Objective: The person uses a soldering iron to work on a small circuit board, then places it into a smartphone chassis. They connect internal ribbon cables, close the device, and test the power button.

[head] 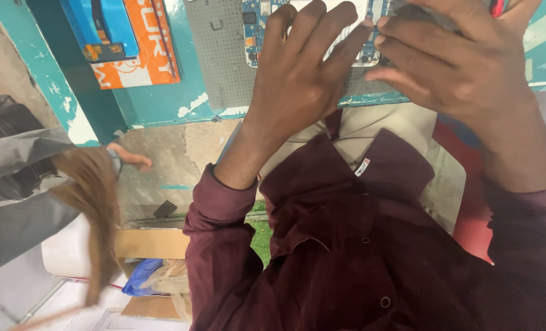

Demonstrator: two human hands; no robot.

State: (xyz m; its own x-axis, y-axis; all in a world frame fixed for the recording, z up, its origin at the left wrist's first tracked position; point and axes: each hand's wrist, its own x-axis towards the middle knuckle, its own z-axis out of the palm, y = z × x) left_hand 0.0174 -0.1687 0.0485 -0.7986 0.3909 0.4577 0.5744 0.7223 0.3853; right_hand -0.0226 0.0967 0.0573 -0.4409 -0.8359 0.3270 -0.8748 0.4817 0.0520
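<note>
at table edge | left hand point(297, 79), right hand point(457, 61) spread open on circuit board point(254, 24) | orange-blue box point(126, 40) left | hands hide board

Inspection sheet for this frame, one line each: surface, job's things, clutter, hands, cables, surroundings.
Surface: teal bench, paint chipped, with a grey perforated mat.
Job's things: blue circuit board on the mat, partly hidden by the hands.
Clutter: orange and blue package on the bench.
Hands: left hand and right hand over the board, fingertips meeting; grip cannot be told.
Cables: nothing seen.
Surroundings: another person's grey sleeve; cardboard on the floor.
</note>
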